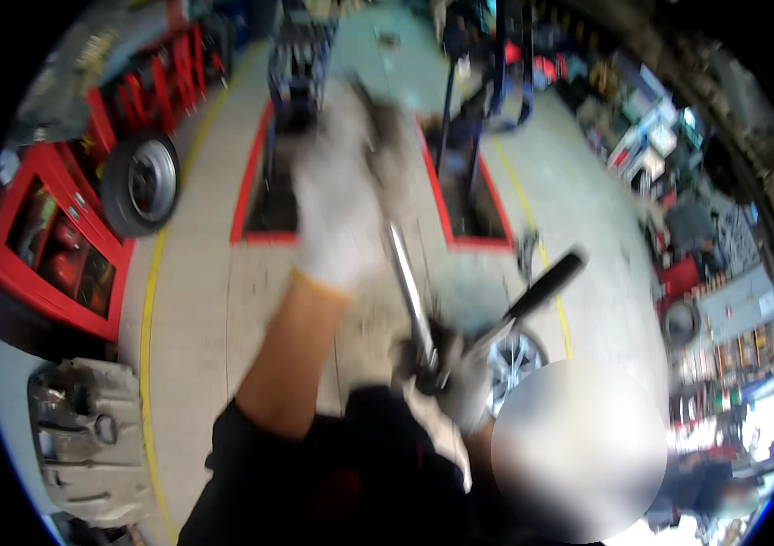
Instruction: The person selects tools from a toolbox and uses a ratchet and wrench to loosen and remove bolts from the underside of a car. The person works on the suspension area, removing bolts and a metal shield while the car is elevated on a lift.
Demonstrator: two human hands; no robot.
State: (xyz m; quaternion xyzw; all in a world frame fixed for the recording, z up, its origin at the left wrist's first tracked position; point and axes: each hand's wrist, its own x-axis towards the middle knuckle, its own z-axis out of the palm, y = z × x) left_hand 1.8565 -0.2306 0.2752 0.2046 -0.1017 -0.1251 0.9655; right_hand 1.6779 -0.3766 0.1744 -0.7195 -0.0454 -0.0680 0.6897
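Heavy motion blur smears my left hand (341,200), which wears a white glove with a yellow cuff and is raised in front of me. It is at the upper end of a long shiny metal bar (408,287); its fingers and the dark shape beside them are too blurred to make out. Lower down, my right hand (461,387), in a greyish glove, is closed around the bar's lower end, where it meets a ratchet wrench. The ratchet wrench's black handle (546,284) sticks out up and to the right.
Two red-edged floor pits (480,244) lie ahead, with blue lift posts (500,73) above. On the left are a tyre (141,182), a red cabinet (59,241) and a metal undertray (91,437). Cluttered shelves line the right. A blurred pale disc covers the lower right.
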